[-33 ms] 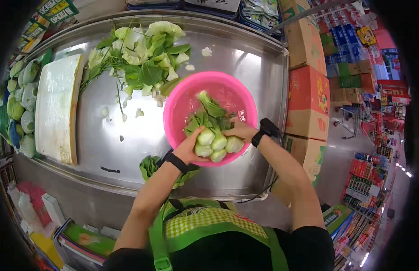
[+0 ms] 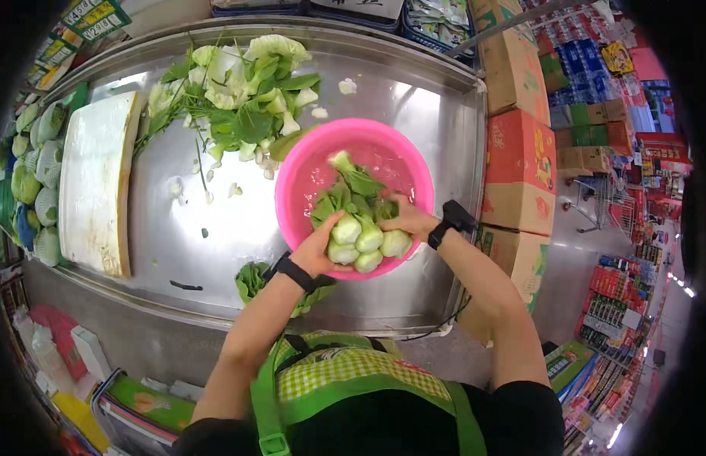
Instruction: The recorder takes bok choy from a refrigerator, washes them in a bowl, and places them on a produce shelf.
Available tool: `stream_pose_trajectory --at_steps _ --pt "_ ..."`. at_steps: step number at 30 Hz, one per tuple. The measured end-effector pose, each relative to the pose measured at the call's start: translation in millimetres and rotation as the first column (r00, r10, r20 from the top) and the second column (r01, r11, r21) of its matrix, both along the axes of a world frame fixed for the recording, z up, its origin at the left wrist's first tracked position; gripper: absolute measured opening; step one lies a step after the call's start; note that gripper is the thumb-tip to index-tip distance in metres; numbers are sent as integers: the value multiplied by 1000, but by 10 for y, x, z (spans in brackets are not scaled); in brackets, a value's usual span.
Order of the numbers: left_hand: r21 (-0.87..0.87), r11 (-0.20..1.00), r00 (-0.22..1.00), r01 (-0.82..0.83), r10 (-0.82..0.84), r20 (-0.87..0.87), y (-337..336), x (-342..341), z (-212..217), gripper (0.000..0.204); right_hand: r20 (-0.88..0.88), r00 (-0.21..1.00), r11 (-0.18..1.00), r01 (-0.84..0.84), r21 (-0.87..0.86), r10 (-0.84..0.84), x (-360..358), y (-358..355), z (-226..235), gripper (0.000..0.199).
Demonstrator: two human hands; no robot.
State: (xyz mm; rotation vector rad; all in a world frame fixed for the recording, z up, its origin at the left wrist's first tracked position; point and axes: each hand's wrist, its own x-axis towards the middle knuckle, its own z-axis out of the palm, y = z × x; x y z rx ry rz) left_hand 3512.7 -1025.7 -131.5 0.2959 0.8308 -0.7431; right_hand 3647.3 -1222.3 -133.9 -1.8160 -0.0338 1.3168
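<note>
the left hand (image 2: 318, 247) is curled around the left side of a bunch of bok choy (image 2: 360, 242), thumb along its upper edge and the palm against the pale bulbs. the right hand (image 2: 407, 219) closes on the bunch from the other side, fingers bent among the leaves and thumb by the stems; its fingertips are hard to make out in the greenery, so how tightly they press i can't say. between the two hands the pale, rounded bases point toward the person, and the leaves point away.

the bunch is at the near side of a pink basin (image 2: 353, 125), over its inner wall and close to the rim. another bok choy stalk (image 2: 358, 180) lies in the basin, just beyond the bunch, its cut end pointing up and to the left. dark bands circle both wrists.

the basin stands on a steel table (image 2: 178, 235). more leafy greens (image 2: 251, 283) lie partly under the left wrist. beyond the basin's left side is a heap of loose leaves (image 2: 254, 99), with scraps scattered near it. farther left are a white board (image 2: 98, 182) and green produce (image 2: 45, 169), some in netting. cardboard boxes (image 2: 518, 167) line the table's right side.
</note>
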Motion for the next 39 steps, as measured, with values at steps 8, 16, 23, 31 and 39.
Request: stream_pose_trajectory --at_steps 8,16,23,31,39 --pt "215 968 940 -128 50 336 -26 31 304 49 -375 899 858 366 361 -225 -35 -82 488 77" --pt "554 782 716 -286 -210 666 -104 37 -140 76 38 939 844 289 451 -341 56 75 -186 74" --pt "794 442 600 -417 -521 606 -199 -60 -668 87 342 829 809 205 551 -443 -177 46 -716 57" --pt "820 425 662 -384 -492 565 -331 -90 -601 87 570 689 856 147 495 -447 -227 -57 -1001 63" --pt "394 889 889 -231 28 457 -208 -52 -216 51 400 888 956 126 265 -228 -136 -47 -349 93"
